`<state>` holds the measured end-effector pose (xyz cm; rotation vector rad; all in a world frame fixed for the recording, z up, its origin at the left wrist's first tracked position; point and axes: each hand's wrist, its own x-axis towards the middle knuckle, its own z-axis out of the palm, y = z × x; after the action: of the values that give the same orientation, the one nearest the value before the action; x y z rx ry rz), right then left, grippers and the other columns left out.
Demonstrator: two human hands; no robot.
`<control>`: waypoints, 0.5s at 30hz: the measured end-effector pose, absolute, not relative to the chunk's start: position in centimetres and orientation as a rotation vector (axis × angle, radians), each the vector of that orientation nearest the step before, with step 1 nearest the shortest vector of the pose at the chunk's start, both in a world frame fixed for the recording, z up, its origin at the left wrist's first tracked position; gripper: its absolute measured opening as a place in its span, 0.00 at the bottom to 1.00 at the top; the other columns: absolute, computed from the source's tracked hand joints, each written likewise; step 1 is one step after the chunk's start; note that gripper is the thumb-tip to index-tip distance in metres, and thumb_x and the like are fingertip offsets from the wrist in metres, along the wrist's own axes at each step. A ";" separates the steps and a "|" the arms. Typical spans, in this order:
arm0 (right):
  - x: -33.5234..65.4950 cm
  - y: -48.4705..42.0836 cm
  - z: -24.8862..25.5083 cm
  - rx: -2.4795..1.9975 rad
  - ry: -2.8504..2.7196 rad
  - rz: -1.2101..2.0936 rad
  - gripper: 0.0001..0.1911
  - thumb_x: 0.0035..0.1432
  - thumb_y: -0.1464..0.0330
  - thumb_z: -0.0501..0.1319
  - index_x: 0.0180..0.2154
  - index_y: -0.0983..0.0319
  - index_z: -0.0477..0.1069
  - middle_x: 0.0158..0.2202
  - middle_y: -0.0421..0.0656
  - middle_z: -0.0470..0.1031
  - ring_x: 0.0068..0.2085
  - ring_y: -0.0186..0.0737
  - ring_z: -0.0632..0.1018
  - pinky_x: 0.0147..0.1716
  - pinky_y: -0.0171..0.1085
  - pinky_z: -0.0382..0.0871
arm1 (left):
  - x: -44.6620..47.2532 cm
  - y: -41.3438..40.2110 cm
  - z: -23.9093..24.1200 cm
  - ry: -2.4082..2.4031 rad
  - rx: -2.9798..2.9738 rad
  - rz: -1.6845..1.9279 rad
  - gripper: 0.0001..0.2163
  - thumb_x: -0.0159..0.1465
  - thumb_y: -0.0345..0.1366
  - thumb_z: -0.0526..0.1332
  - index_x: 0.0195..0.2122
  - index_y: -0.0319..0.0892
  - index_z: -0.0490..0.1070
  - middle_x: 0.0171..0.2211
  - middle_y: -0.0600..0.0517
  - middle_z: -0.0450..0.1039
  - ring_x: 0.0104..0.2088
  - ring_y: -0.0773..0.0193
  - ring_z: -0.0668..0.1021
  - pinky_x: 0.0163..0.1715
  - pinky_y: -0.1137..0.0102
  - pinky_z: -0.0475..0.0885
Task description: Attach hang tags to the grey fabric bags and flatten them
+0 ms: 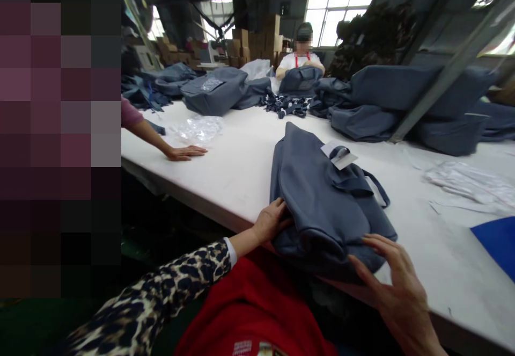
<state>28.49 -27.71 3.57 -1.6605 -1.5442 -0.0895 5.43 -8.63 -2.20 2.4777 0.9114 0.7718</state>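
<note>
A dark blue-grey fabric bag (322, 195) lies at the near edge of the white table, its front corner slightly over the edge. White paper tags (340, 155) and a strap (376, 187) show on its far right side. My left hand (271, 222) grips the bag's left side, with some fingertips hidden in the fold. At the near right corner, my right hand (396, 275) touches the fabric with thumb and fingers spread apart.
Another person's hand (187, 153) rests flat on the table (237, 168) near clear plastic (199, 129). Similar bags (221, 88) line the far side, where a person (301, 58) handles one. A slanted metal post (438, 85) stands right. White strips (470, 181) and blue material (497, 240) lie there.
</note>
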 end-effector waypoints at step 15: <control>25.8 -28.4 0.6 -1.544 -0.905 0.595 0.22 0.59 0.55 0.59 0.51 0.60 0.69 0.46 0.47 0.77 0.46 0.46 0.76 0.48 0.45 0.72 | 4.2 -7.3 -4.8 0.995 2.402 0.832 0.13 0.59 0.31 0.57 0.45 0.42 0.71 0.45 0.46 0.75 0.45 0.54 0.78 0.45 0.61 0.75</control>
<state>25.78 -28.41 0.62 -1.5437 -0.9049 0.5951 4.22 -7.26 -4.77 2.4022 0.9947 0.8321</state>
